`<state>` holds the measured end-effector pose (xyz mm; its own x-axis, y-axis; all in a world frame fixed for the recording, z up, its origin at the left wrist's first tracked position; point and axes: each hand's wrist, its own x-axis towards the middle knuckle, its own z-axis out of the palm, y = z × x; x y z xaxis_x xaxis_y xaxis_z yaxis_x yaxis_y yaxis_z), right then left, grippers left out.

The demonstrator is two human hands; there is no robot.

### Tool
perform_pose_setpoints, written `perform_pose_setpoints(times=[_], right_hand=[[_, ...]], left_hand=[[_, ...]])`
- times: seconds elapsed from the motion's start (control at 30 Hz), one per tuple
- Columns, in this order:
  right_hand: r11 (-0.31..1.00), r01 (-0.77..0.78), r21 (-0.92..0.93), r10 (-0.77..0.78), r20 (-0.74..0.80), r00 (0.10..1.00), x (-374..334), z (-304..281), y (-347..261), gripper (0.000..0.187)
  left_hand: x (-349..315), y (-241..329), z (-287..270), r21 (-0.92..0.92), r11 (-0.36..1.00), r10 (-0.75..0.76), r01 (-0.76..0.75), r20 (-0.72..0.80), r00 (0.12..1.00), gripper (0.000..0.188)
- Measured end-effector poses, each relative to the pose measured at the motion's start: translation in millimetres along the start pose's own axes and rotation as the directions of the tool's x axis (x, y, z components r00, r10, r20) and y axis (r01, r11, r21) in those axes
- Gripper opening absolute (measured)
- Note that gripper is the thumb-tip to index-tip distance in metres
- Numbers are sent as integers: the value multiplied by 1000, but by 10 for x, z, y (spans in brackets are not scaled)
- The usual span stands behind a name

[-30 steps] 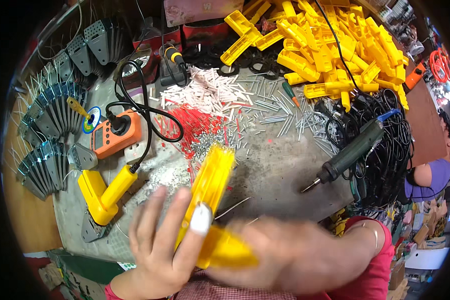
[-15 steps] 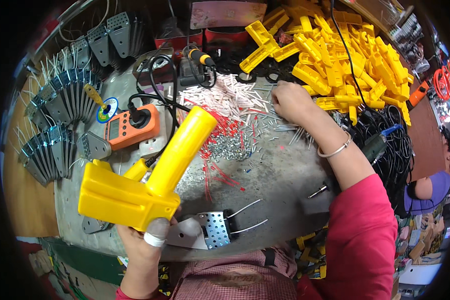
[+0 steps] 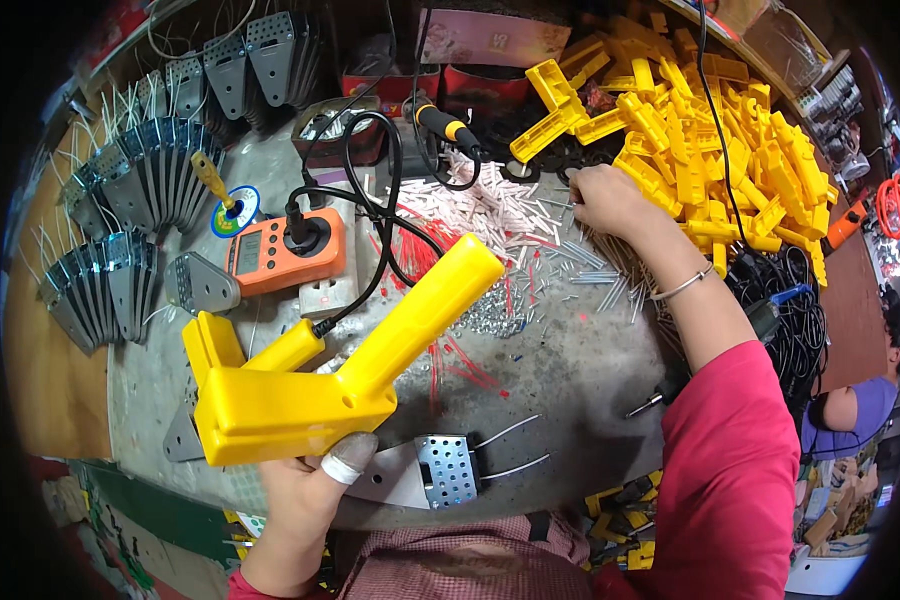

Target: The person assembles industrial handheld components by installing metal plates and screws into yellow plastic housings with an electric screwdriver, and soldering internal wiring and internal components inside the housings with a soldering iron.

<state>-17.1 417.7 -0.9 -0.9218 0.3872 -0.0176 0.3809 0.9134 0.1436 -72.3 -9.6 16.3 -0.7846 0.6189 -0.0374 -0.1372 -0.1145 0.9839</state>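
My left hand (image 3: 310, 485), its thumb wrapped in white tape, grips a yellow plastic housing (image 3: 300, 415) with a long round handle slanting up to the right. My right hand (image 3: 607, 200) reaches to the far part of the bench, fingers curled down among long screws (image 3: 592, 262) and black flat parts (image 3: 525, 168); what the fingers pinch, if anything, is hidden. Beside my left hand lies a metal plate with a perforated end (image 3: 450, 470) and two white wires. White sleeve tubes (image 3: 490, 205) are heaped left of my right hand.
Yellow shell pieces (image 3: 690, 150) pile up at the far right, above bundled black cables (image 3: 795, 320). An orange meter (image 3: 280, 255) stands left of centre. Perforated metal plates (image 3: 120, 270) line the left side. Small nuts (image 3: 495, 315) and red pieces (image 3: 460, 365) lie mid-bench.
The view has shifted, so the bench things appear further right. The yellow housing has tilted, its handle leaning more to the right. My right hand stays at the same far spot.
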Motion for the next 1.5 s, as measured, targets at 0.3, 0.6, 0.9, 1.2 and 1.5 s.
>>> perform_pose_setpoints(times=[0.3,0.6,0.9,1.2,1.5], right_hand=[[737,245,630,-14,-349,937,-1266,-1067,-1123,12],[834,504,224,-331,-528,782,-1591,-1219,-1570,24],[589,500,635,-109,-551,828,-1782,-1190,-1656,17],[706,369,604,-175,-357,918,-1753,-1084,-1925,28],[589,505,631,-37,-603,797,-1950,-1292,-2018,14]], left_hand=[[23,40,132,-256,934,-247,250,47,968,54],[-61,92,271,-270,919,-251,287,160,955,67],[-87,-282,240,-83,931,360,-356,380,852,77],[-144,-240,193,-135,991,14,7,154,988,83],[-149,-272,389,55,898,418,-437,209,884,63]])
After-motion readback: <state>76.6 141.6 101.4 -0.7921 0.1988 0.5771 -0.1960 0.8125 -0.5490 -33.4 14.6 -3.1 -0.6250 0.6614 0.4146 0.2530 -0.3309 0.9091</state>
